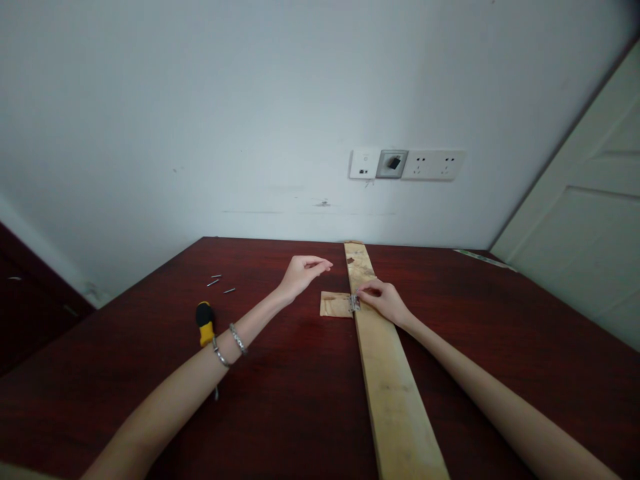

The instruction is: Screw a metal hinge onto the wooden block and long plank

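Observation:
A small metal hinge (355, 303) lies where a short wood piece (335, 304) meets a long wooden board (395, 387). My right hand (385, 300) rests over the board, thumb and fingertips pinched together against the hinge's upper edge. Whatever sits between those fingertips is too small to make out. To the left of the board, my left hand (305, 275) hovers above the table with its fingers closed in a pinch. Its fingertips point toward the board without touching it, and I cannot tell what they hold.
Several screws (215, 283) lie on the dark red table (280, 400) at the left. A screwdriver with a black and yellow handle (205, 323) is partly hidden under my left forearm. Behind stands a white wall with sockets (433, 165); a pale door (590, 193) is at the right.

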`<state>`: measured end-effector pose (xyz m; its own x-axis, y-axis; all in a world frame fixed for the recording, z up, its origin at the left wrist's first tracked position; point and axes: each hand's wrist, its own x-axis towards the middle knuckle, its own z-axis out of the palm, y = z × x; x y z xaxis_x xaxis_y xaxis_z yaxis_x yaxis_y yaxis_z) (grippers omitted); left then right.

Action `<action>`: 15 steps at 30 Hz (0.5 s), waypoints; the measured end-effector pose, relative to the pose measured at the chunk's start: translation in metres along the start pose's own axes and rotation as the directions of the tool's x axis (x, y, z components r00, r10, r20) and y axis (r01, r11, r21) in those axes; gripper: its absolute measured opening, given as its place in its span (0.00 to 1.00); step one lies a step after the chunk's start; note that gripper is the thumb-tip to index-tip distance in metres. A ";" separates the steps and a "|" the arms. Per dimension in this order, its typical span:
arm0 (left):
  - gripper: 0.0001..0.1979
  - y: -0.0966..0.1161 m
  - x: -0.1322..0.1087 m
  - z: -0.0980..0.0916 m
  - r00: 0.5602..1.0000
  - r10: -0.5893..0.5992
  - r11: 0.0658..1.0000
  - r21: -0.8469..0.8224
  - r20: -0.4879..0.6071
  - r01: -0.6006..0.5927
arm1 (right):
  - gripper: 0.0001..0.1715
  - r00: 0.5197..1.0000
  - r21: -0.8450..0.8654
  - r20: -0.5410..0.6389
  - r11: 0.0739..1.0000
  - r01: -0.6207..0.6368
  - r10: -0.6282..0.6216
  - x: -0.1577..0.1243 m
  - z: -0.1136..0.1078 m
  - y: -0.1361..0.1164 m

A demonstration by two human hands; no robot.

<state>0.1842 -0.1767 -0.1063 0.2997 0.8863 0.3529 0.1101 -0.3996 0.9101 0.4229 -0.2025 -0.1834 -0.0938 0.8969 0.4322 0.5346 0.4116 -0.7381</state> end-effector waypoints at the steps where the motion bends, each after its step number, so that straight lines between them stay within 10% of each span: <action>1: 0.12 0.000 0.000 0.000 1.000 0.000 1.000 0.000 0.001 0.000 | 0.12 1.000 -0.004 0.006 1.000 0.008 -0.008 0.000 0.000 0.000; 15: 0.10 -0.001 0.001 0.000 1.000 -0.024 1.000 -0.001 0.003 0.024 | 0.09 0.994 -0.036 0.059 0.995 0.097 -0.095 -0.001 -0.003 0.003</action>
<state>0.1840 -0.1758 -0.1065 0.2999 0.8951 0.3299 0.1165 -0.3776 0.9186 0.4270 -0.2021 -0.1846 -0.1938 0.8617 0.4689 0.5532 0.4907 -0.6732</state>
